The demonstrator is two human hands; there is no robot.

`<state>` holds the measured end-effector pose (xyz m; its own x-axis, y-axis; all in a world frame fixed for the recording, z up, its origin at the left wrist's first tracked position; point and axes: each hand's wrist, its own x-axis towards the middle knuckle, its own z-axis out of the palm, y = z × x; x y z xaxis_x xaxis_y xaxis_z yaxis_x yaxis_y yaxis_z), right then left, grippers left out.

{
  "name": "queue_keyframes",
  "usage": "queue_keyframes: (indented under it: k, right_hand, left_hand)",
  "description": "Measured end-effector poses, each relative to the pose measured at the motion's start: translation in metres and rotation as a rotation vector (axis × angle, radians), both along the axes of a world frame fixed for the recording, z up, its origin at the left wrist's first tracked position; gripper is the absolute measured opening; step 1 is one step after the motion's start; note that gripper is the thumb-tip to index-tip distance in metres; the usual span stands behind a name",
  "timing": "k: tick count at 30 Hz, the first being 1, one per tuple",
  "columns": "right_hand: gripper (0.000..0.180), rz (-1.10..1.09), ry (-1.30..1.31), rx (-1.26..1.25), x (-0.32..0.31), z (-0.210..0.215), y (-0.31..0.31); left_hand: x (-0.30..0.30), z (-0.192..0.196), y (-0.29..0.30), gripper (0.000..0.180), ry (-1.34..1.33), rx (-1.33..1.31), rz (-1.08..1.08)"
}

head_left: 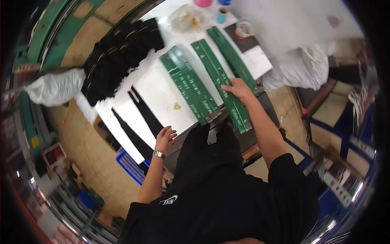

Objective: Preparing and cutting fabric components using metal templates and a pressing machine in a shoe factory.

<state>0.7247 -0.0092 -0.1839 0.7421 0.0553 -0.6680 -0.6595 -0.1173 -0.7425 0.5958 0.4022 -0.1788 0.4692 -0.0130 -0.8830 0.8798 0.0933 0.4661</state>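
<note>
The right hand (239, 89) lies flat on a long green strip (221, 87), fingers spread and pressing on its upper face rather than closed around it; the strip runs out from under the palm both ways, toward the far end of the table and back toward the near edge by the person's body. It is the middle one of three groups of green strips: a wider stack (189, 83) lies just to its left, and another strip (232, 57) lies to its right, nearer the far side. The left hand (165, 137) rests open at the near edge of the white table (162, 93), fingers loosely apart, holding nothing; a watch (158, 154) sits on that wrist. Just beside this hand lie two thin black strips (144, 112) on the white top, and a small yellowish bit (177, 106) lies between the hand and the stack (too small to tell what it is). A heap of black pieces (118, 53) covers the table's far left part. At the far end stand a clear bag (187, 18) and a teal cup (221, 16). A white sack (57, 87) lies on the floor to the left.
</note>
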Motion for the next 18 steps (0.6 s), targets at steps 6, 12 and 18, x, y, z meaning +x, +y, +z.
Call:
queue_keyframes:
  k: [6,12,18]
  right_hand:
    - [0.027,-0.263,-0.099,-0.149,-0.182,0.113,-0.037]
    - [0.035,-0.568,0.020,-0.533,-0.376,0.215,-0.016]
    - [0.036,-0.997,0.107,-0.496,-0.588,0.281,0.035]
  left_hand:
    - [0.055,0.004,-0.051,0.046,-0.122,-0.119,-0.318]
    - [0.066,0.004,-0.140,0.045,-0.187,-0.141,-0.698]
    - [-0.003,0.011,-0.278,0.042,-0.196,-0.163,-1.179]
